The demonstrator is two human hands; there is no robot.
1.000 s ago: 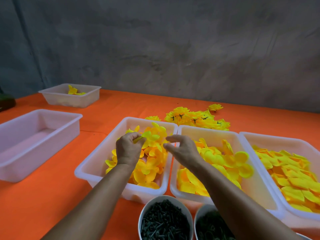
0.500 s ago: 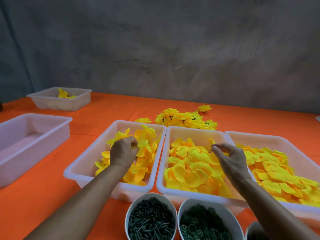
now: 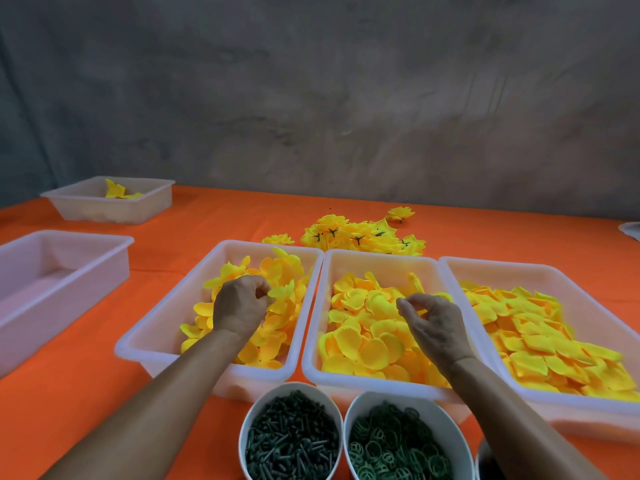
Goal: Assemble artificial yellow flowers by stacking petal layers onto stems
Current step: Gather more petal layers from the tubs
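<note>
Holding a partly built flower [image 3: 277,292] in a curled left hand [image 3: 239,306] over the left tray [image 3: 152,337], the person appears to be fetching the next petal layer. That hand's fingers are folded tight round the piece, and a yellow petal edge pokes out beside the knuckles; whether a stem is inside the fist cannot be told. The right hand [image 3: 433,323] hovers over the middle tray [image 3: 377,261], thumb and forefinger drawn close together just above the rounded petals [image 3: 367,344]; whether they already pinch one cannot be told, since the fingertips are seen against the yellow heap. To do this step well, the right hand should lift only a single layer, as these thin pieces lie overlapped and probably cling in twos. Finding the layer's centre hole before bringing it across would likely save fumbling. The left hand should keep the stem tip exposed and steady so the layer can slide straight down. Further layers wait in the right tray [image 3: 623,424], stems [image 3: 291,438] and green rings [image 3: 394,441] fill two bowls near the person, and finished flowers [image 3: 363,233] are heaped beyond the trays.
</note>
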